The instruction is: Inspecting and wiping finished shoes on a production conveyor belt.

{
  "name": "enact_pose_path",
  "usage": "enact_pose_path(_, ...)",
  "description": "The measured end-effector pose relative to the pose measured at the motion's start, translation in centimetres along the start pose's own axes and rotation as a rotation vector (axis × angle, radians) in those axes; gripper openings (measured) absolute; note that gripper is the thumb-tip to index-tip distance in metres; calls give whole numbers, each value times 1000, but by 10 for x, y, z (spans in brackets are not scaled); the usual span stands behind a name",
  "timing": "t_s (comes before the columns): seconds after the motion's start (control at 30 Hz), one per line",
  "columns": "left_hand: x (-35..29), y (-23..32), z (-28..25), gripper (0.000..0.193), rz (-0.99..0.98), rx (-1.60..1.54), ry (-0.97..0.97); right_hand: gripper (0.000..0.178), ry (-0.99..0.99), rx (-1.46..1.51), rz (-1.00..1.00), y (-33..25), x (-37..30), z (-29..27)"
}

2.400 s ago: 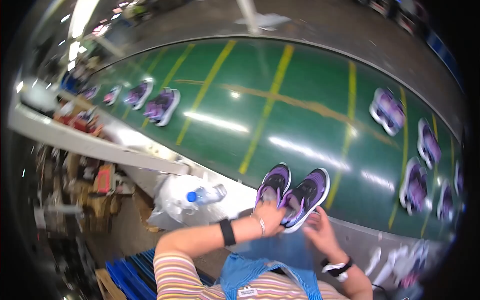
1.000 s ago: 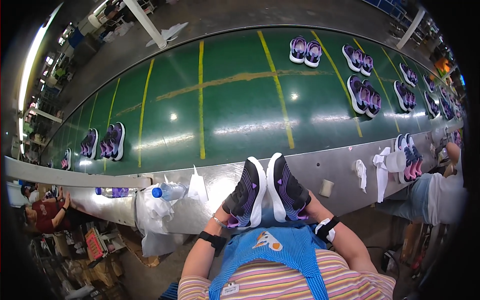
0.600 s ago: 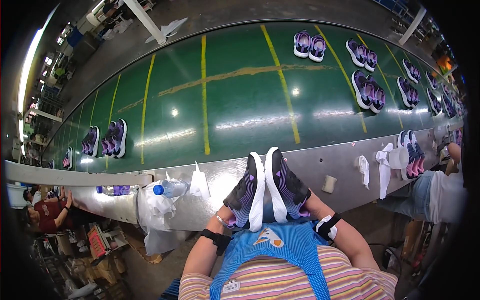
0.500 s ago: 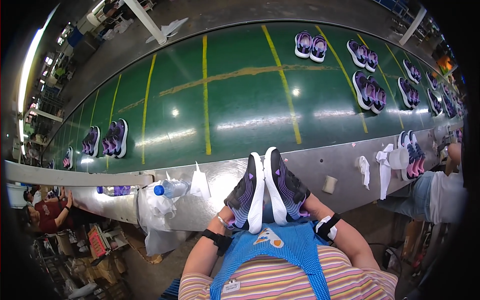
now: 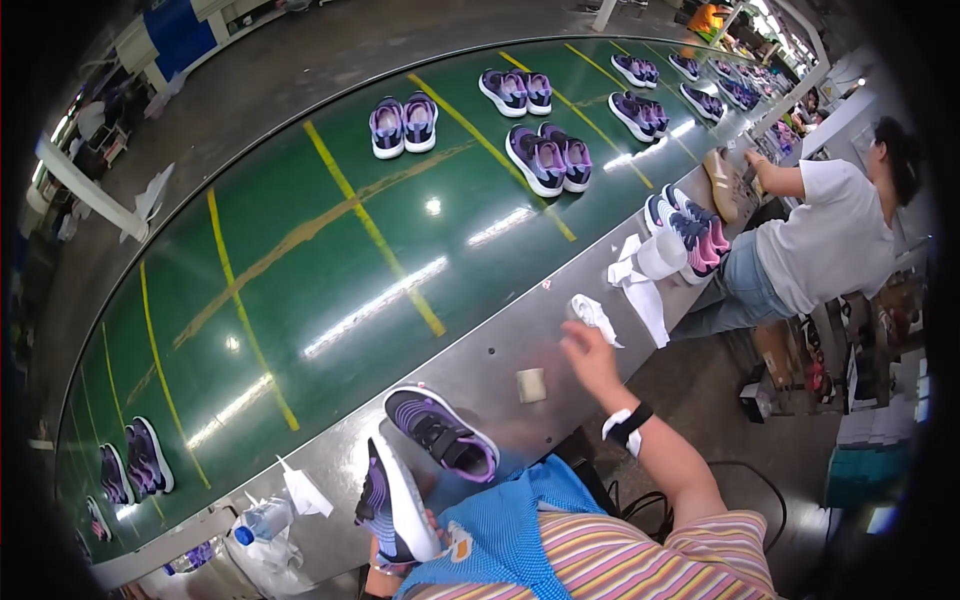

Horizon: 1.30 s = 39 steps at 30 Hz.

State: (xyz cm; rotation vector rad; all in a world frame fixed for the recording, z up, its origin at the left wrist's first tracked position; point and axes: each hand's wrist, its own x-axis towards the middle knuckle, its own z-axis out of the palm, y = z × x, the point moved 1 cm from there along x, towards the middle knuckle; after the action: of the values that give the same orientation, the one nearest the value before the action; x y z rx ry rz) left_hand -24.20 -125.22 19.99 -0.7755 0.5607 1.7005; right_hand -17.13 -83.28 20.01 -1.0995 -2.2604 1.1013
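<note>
A black and purple sneaker (image 5: 400,500) with a white sole is tilted up in my left hand (image 5: 432,522), which is mostly hidden behind it. Its mate, another black and purple sneaker (image 5: 435,425), rests on the metal ledge (image 5: 470,385) just beyond, with no hand on it. To the right, my right hand (image 5: 590,357) is stretched over the ledge, slightly blurred, with its fingers apart. Nothing shows in it. Closest to its fingertips lies a crumpled white cloth (image 5: 597,318). A small beige block (image 5: 531,386) sits to the left of that hand.
Several pairs of sneakers stand on the green belt (image 5: 300,330). On the ledge, a translucent cup (image 5: 660,256), white strips (image 5: 645,300) and blue-pink sneakers (image 5: 690,235) are at right. A bottle (image 5: 265,520) is at left. A co-worker (image 5: 830,230) stands at right.
My right hand has let go of one sneaker, now on the ledge, and moved right toward the white cloth. The left hand keeps the other sneaker. The view has swung right.
</note>
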Motion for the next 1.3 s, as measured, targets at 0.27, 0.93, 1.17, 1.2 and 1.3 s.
enact_pose_path(0.27,120,16,73,52,-222,140,-117,25,110,-237,-130,99,76,-23)
enact_pose_path(0.93,234,-25,158,48,-548,162,-151,10,76,-756,133,141,196,-144)
enact_pose_path(1.17,44,-19,47,47,-182,-183,83,19,265,-725,-233,154,173,-233)
enact_pose_path(1.2,29,-22,39,47,-133,-227,91,21,270,-528,-223,128,174,-222)
enact_pose_path(1.3,4,-26,32,42,-83,-336,-17,22,60,-131,-190,8,137,-133)
